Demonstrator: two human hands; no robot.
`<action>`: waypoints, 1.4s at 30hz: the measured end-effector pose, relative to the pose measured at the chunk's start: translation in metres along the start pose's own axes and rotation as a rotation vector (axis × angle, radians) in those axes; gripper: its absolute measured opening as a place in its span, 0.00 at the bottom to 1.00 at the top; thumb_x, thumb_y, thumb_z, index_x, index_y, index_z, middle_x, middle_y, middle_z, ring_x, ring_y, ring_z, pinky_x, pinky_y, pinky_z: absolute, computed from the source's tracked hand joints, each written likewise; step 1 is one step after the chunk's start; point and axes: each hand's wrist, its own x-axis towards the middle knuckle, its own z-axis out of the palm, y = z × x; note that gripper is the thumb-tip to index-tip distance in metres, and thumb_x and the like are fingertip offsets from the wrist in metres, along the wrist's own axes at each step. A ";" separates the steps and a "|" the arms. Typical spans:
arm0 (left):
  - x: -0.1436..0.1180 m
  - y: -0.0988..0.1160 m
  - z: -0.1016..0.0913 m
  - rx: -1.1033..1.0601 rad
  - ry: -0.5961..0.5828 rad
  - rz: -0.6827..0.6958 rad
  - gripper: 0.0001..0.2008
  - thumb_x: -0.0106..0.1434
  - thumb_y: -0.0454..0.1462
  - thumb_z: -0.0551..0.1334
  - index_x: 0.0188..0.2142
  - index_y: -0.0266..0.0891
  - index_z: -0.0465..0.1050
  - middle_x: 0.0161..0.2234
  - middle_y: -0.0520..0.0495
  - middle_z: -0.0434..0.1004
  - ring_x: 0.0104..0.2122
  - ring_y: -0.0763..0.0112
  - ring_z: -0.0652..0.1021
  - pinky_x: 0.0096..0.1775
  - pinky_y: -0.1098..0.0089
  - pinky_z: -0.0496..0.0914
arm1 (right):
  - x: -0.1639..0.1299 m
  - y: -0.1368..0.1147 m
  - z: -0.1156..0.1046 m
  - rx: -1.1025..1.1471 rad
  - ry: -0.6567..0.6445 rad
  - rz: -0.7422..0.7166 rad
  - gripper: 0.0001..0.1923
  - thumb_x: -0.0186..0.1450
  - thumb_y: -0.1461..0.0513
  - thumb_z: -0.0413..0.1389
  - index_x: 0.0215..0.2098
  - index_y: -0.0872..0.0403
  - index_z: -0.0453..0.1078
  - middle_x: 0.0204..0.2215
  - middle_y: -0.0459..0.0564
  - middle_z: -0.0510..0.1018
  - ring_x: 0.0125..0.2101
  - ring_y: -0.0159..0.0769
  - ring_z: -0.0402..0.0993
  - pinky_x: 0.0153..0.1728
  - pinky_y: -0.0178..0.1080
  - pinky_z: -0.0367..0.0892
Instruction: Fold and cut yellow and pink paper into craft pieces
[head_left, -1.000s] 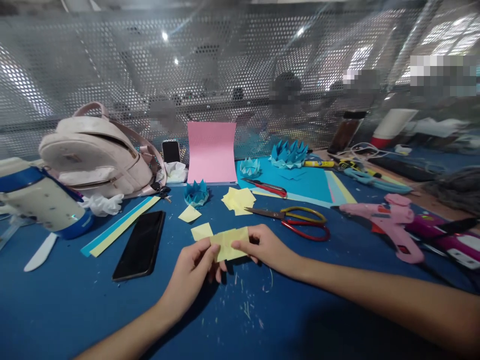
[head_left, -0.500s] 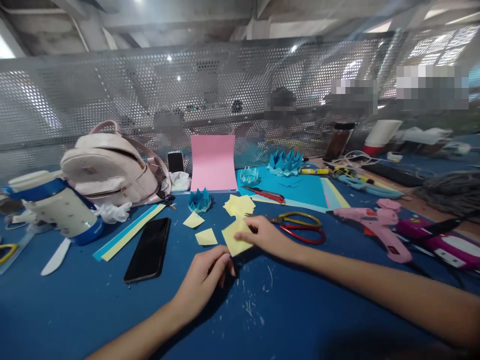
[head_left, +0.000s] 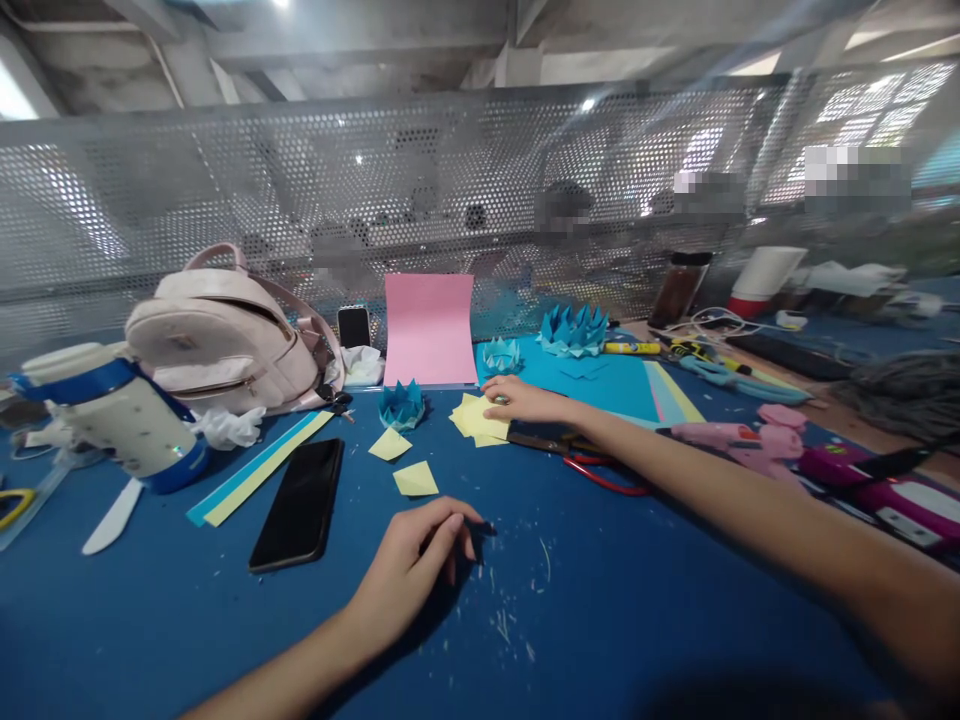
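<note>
On blue table (head_left: 600,620), seen from head camera: right hand (head_left: 517,398) stretched far forward, fingers flat and lightly spread on yellow stack (head_left: 477,418), nothing pinched. Left hand (head_left: 420,560) near front, loosely curled, fingertips on bare cloth, holding nothing. Two loose yellow squares (head_left: 415,480) between left hand and blue crown (head_left: 401,404). Scissors (head_left: 592,462) partly hidden under right forearm. Phone (head_left: 298,504) left of left hand, well apart; striped strip (head_left: 259,468) beside it. Backpack (head_left: 225,345) and bottle (head_left: 120,412) crowding left edge. Pink sheet (head_left: 429,330) upright against mesh at rear. Glue gun (head_left: 742,440) near right edge. Widest bare stretch along front, below both arms, dotted with paper scraps.
</note>
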 end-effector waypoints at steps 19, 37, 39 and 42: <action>0.001 -0.001 -0.001 -0.016 -0.014 -0.007 0.19 0.72 0.45 0.50 0.42 0.36 0.74 0.27 0.49 0.73 0.21 0.75 0.70 0.27 0.76 0.63 | 0.033 -0.007 -0.008 0.174 -0.286 0.114 0.24 0.43 0.50 0.67 0.31 0.60 0.75 0.26 0.47 0.76 0.27 0.35 0.68 0.27 0.34 0.60; -0.014 0.005 -0.002 0.319 -0.171 0.294 0.16 0.72 0.37 0.48 0.44 0.37 0.75 0.31 0.45 0.76 0.32 0.68 0.75 0.39 0.73 0.65 | 0.019 -0.079 0.012 0.378 -0.364 -0.045 0.25 0.55 0.52 0.62 0.47 0.58 0.74 0.39 0.51 0.81 0.35 0.35 0.75 0.33 0.32 0.67; -0.015 0.006 -0.002 0.344 -0.190 0.308 0.16 0.72 0.36 0.48 0.45 0.37 0.75 0.31 0.45 0.77 0.32 0.68 0.76 0.39 0.73 0.65 | 0.021 -0.098 0.022 0.303 -0.423 -0.116 0.22 0.57 0.53 0.62 0.46 0.58 0.75 0.37 0.49 0.81 0.33 0.33 0.74 0.31 0.31 0.66; -0.013 0.006 -0.002 0.332 -0.170 0.289 0.17 0.73 0.37 0.47 0.44 0.36 0.75 0.30 0.45 0.76 0.31 0.68 0.76 0.38 0.74 0.66 | 0.030 -0.118 0.036 0.176 -0.409 -0.163 0.16 0.53 0.58 0.65 0.37 0.61 0.77 0.31 0.47 0.79 0.31 0.33 0.71 0.29 0.31 0.61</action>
